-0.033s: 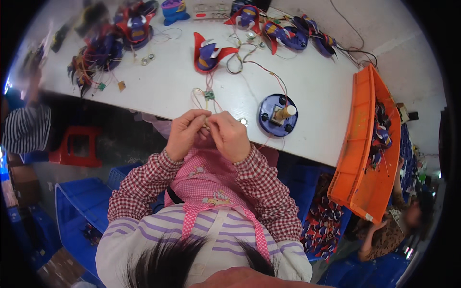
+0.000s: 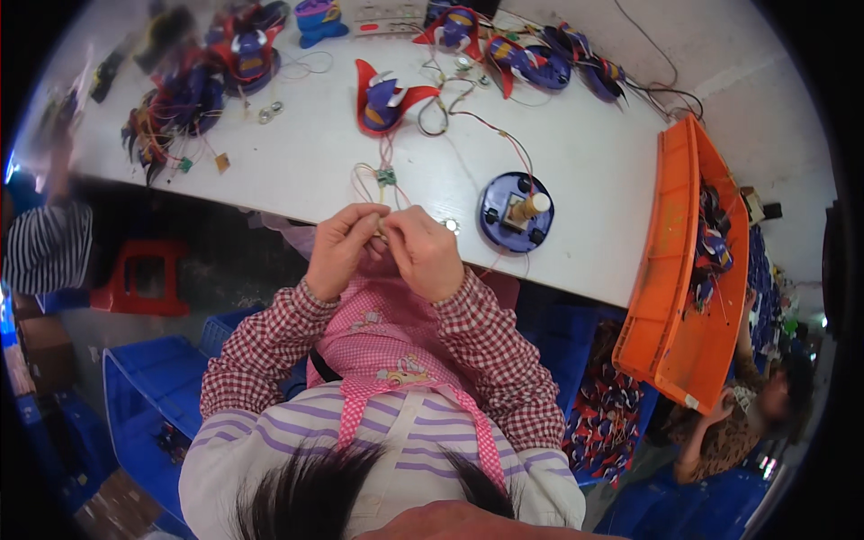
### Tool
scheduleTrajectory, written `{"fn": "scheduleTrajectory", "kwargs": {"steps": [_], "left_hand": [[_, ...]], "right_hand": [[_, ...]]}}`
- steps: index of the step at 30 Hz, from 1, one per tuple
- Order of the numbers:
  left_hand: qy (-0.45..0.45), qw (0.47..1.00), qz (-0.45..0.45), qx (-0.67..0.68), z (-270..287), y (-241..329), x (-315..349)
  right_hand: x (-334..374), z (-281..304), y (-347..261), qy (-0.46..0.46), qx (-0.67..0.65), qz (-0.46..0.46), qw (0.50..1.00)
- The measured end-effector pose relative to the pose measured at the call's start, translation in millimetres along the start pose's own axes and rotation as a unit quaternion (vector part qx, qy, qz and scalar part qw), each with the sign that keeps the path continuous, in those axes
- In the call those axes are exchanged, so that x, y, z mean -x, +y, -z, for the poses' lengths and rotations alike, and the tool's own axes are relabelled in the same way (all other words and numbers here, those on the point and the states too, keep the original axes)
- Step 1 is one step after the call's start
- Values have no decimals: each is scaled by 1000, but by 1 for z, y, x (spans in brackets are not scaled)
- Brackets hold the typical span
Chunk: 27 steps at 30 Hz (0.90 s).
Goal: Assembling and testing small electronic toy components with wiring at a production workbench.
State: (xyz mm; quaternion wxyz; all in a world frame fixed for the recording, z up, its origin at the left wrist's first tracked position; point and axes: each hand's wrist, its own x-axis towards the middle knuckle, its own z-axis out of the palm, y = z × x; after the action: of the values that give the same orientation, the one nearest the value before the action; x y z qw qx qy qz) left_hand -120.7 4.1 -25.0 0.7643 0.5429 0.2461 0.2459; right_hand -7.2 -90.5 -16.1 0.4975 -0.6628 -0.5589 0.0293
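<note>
At the table's front edge, my left hand point(image 2: 338, 249) and my right hand point(image 2: 427, 255) meet with fingertips pinched together. A small pale piece shows between them, too covered to name. Thin wires run from a small green circuit board point(image 2: 386, 177) down to my fingers. More wires link that board to a purple toy figure part point(image 2: 382, 112) with red wing-like sides, lying just beyond. A small round metal disc point(image 2: 451, 226) lies beside my right hand. Farther right sits a round purple base point(image 2: 495, 225) with a tan cylinder point(image 2: 531, 208) standing on it, joined to a long cable.
Wired toy parts point(image 2: 192, 101) pile up at the table's left, others point(image 2: 531, 67) at the back right. An orange crate point(image 2: 650, 301) stands against the right edge. Blue bins point(image 2: 153, 387) and a red stool point(image 2: 144, 279) are below. A person point(image 2: 729, 423) sits at right, another point(image 2: 49, 243) at left.
The view has shifted very slightly, so the table things sit a little farther left. The person at right has moved a hand upward. My hands keep the same pinch.
</note>
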Motion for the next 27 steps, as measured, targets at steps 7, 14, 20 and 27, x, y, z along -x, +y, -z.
{"fn": "scheduleTrajectory", "kwargs": {"steps": [7,14,20,27], "left_hand": [[-6,946,-77,-314,1,19,-14],[-104,809,-338,-469,-60,21,-49],[-114,807,-329,-477,-119,-17,-80],[-55,799,-332,-497,-120,-22,-68]], "right_hand": [[-4,9,-6,27,25,-17,999],[33,115,5,194,102,-119,968],[10,121,36,74,47,-173,981],[0,117,31,9,91,-199,976]]}}
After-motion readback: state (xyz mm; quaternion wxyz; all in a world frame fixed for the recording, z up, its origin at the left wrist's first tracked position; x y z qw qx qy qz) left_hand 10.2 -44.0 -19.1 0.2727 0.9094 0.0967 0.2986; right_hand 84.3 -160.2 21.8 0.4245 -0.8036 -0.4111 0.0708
